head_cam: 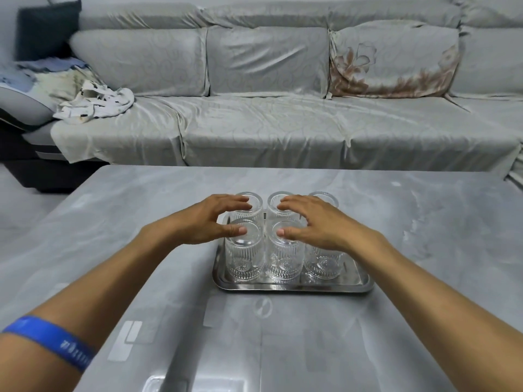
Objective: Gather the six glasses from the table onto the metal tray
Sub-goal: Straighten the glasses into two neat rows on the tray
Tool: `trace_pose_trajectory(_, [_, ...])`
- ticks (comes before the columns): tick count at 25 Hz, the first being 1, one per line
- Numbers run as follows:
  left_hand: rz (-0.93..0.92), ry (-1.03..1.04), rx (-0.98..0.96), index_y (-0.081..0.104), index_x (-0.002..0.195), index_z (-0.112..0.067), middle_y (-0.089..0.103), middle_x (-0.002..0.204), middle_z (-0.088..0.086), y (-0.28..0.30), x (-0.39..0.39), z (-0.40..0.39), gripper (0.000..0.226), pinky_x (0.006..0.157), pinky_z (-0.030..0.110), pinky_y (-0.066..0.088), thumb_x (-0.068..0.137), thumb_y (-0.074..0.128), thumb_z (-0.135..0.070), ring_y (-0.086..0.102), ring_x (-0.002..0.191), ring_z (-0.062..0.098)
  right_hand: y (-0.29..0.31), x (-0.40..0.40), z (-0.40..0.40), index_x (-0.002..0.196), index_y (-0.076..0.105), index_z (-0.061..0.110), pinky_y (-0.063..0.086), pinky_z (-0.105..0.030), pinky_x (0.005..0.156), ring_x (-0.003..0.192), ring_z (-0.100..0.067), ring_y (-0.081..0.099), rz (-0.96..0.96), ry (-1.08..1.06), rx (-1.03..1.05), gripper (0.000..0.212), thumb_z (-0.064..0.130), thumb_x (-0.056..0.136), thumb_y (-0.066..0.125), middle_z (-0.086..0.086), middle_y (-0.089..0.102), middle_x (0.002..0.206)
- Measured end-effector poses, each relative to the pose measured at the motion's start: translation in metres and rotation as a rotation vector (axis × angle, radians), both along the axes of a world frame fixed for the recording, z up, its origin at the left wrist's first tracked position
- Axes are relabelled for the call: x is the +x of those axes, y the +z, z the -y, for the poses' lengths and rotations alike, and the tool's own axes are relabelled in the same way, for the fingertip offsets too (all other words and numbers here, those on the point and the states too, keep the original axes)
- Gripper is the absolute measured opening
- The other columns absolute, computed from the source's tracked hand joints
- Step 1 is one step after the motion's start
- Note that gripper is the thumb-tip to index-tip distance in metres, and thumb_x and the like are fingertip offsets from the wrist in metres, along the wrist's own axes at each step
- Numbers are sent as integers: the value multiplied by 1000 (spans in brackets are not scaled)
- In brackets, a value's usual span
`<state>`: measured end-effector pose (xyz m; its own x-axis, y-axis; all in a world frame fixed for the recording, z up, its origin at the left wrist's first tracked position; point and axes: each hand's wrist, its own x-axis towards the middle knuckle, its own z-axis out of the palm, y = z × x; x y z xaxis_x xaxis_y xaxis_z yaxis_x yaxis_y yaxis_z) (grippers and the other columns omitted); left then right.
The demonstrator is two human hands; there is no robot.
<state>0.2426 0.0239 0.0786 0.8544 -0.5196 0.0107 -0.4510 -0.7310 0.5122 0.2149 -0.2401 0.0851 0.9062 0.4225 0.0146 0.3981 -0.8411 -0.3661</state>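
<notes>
Presently, in the head view, six ribbed glasses are seen standing upright on the metal tray (294, 287), arranged in two rows of three; the tray itself is set on the grey table (424, 222), before the sofa (268, 123). The left hand (203, 222) is held over the tray's left column: its thumb lies at the rim of the near-left glass (243, 250) and its fingers at the rim of the far-left glass (250, 205). The right hand (314, 222) is held likewise over the middle column, thumb at the near-middle glass (284, 253), fingers at the far-middle glass (278, 205). Both hands are spread, curved and not closed about any glass; whether the fingertips actually press the rims cannot be told. The near-right glass (324, 261) and the far-right glass (328, 198) are partly hidden behind the right hand and wrist. Each glass's long axis is vertical, directly beneath the palms. All six being on the tray, the gathering is judged essentially complete; any remaining adjustment would be a small nudge, with each hand nearest its own column.
</notes>
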Motion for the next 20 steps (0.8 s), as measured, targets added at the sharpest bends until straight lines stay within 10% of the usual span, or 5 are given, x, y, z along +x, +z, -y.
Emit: trace_pose_trajectory(20, [-29,53,35,53,134,-31,43,150,-10,6,-5,5,56,108,23,23,82,71,-39,36,134,6,-13,-2,91,132,50,44,31,-24,99,126,1,39,-136,-122,245,69,70,70,63,25,37,146])
